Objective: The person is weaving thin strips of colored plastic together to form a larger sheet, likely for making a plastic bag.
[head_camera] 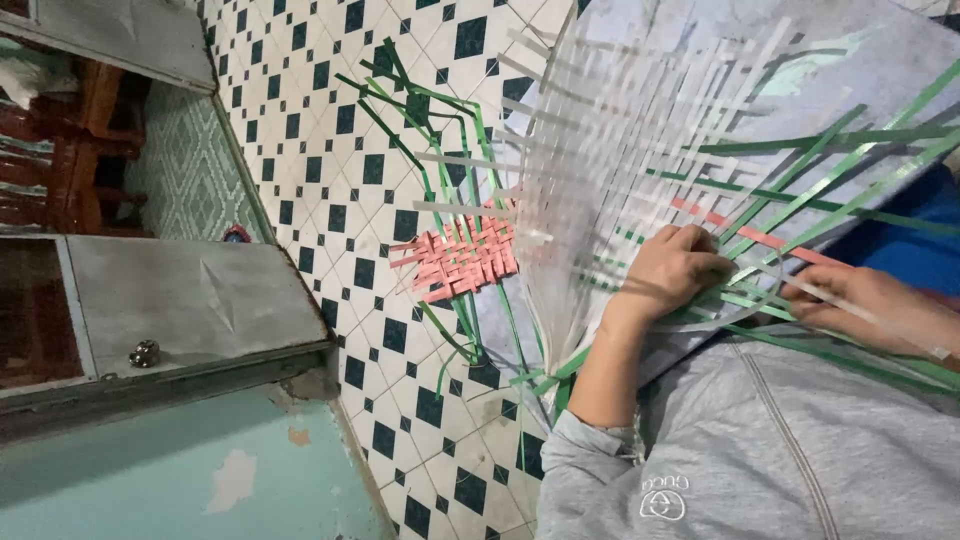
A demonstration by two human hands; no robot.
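Woven mat [640, 130] under both hands [680, 270] (touching)

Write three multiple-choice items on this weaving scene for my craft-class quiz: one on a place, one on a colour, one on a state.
1. Where does the small pink woven square of strips lie?
A. On the patterned tile floor
B. On the grey door
C. In a hand

2. What colour are the long plastic strips crossing the translucent white woven mat?
A. Yellow
B. Green
C. Black

3. What is the right hand doing?
A. Lying flat and open
B. Pinching a white strip
C. Holding scissors

Answers: 1 A, the square rests flat on the tiles. 2 B, the strips fan out green. 3 B, its grip closes on the strip while the left hand presses the mat.
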